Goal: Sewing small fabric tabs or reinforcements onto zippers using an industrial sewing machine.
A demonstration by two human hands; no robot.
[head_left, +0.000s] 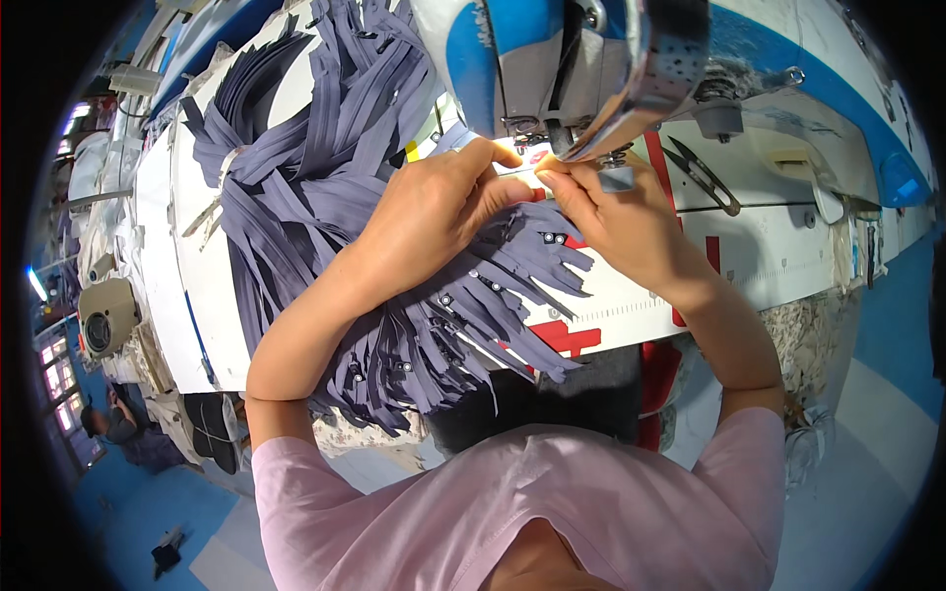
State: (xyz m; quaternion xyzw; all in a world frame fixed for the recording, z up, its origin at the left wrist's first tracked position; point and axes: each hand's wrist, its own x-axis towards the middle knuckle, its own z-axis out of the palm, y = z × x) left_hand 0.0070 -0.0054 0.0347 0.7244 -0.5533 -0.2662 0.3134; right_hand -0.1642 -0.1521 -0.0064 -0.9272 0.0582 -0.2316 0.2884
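My left hand [434,197] and my right hand [621,212] meet under the head of a sewing machine [512,69], fingers pinched close to the needle area. Whatever is between the fingertips is too small and too brightly lit to make out. Beneath my left forearm lies a big pile of grey-purple zippers [365,158]. Their loose ends fan toward me over the front edge of the table, with small metal sliders showing on several. A pale tie binds part of the pile at its left. To the right of my right hand lies a pair of dark thread snips [702,177].
The white machine table [631,320] carries red tape marks [567,338] and a printed ruler scale along its front. A curved metal guard [660,79] hangs close above my right hand. Far left, another person [123,424] is near a window.
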